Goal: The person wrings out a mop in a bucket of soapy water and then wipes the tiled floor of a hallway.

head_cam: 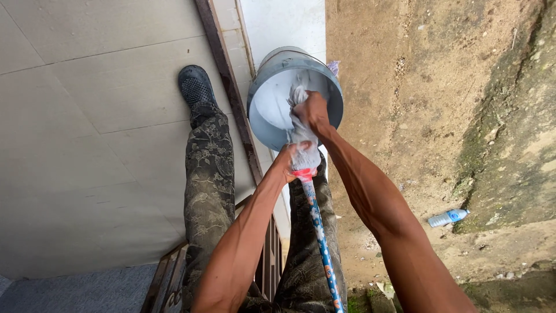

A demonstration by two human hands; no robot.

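Note:
A grey-white mop head is twisted into a rope above a grey bucket. My right hand grips the far end of the twisted strands over the bucket's mouth. My left hand is closed on the strands just above the red collar, where the blue floral-patterned handle begins. The handle runs back between my legs.
My left leg in patterned trousers ends in a dark shoe on pale floor tiles. A dark metal door track runs beside the bucket. Bare dirt ground lies to the right, with a plastic bottle on it.

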